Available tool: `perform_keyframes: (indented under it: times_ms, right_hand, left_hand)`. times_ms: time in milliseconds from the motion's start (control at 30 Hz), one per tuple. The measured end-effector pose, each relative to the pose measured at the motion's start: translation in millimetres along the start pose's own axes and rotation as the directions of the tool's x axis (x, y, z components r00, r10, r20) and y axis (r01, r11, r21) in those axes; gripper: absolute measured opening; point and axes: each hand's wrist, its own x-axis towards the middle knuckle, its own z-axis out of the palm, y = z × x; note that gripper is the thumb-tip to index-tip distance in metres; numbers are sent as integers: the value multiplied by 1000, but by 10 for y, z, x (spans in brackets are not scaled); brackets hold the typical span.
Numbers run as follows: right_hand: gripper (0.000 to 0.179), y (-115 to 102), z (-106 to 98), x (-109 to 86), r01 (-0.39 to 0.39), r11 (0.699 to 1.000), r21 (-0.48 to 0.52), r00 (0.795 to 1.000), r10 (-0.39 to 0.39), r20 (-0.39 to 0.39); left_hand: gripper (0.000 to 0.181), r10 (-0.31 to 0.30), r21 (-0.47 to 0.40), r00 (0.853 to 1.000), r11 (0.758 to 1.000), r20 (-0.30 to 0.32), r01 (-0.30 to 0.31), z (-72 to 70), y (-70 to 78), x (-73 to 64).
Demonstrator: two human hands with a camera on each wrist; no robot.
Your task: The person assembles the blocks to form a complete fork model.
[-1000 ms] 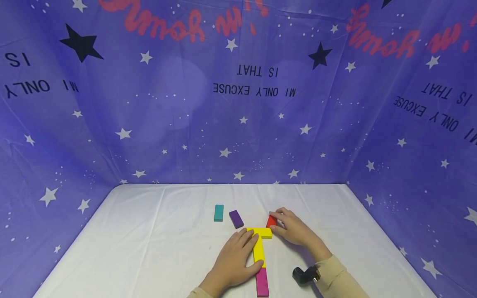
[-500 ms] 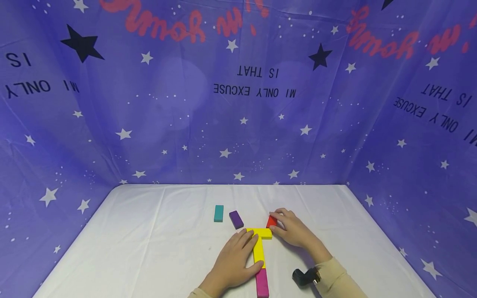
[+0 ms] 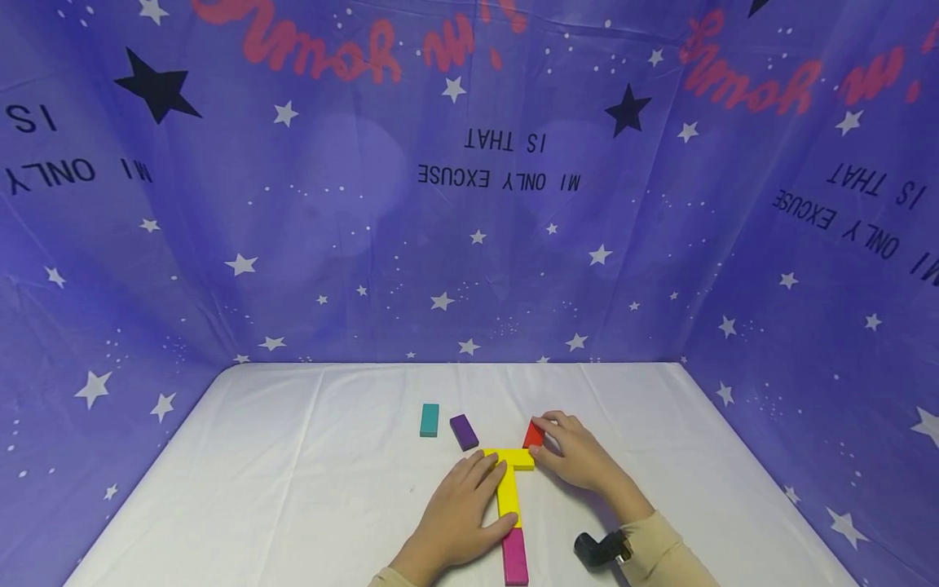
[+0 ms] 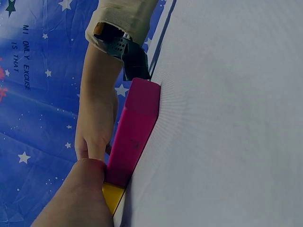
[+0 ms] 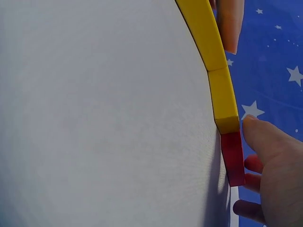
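Note:
In the head view, a yellow block (image 3: 508,493) lies lengthwise, with a magenta block (image 3: 515,558) against its near end. A second yellow block (image 3: 521,459) lies crosswise at its far end, making a T shape. My left hand (image 3: 458,507) rests spread over the left of these, fingertips on the crosswise block and thumb near the yellow-magenta joint. My right hand (image 3: 581,453) holds a red block (image 3: 533,434) between thumb and fingers. The right wrist view shows that red block (image 5: 233,158) meeting the end of the crosswise yellow block (image 5: 223,97), with the thumb tip at this corner.
Left of the red block lie a purple block (image 3: 464,432), slightly tilted, and a teal block (image 3: 429,421). White cloth (image 3: 293,489) covers the table. Star-printed purple curtains (image 3: 469,269) stand behind and at both sides. A black wrist device (image 3: 597,551) juts out from my right sleeve.

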Motion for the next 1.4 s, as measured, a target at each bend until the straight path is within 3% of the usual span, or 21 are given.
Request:
perform_keyframes:
  times_ms: [233, 533, 800, 1167, 1400]
  right_hand:
    - [62, -20, 3, -16, -11, 1000, 2, 1000, 11, -3]
    - [79, -121, -12, -76, -12, 1000, -3, 1000, 12, -13]
    - [100, -309, -58, -171, -32, 999, -26, 997, 34, 70]
    - [108, -453, -27, -278, 31, 999, -41, 995, -27, 95]
    - [109, -450, 30, -310, 23, 999, -25, 994, -20, 107]
  left_hand:
    - [66, -4, -12, 1000, 1000, -19, 4, -29, 6, -15]
    - [56, -59, 12, 997, 998, -51, 59, -54, -25, -17]
    - [55, -95, 7, 989, 995, -117, 97, -103, -90, -20]
    - [54, -151, -20, 968, 989, -200, 150, -151, -327, -3]
    - [53, -147, -14, 962, 989, -232, 148, -189, -509, 74]
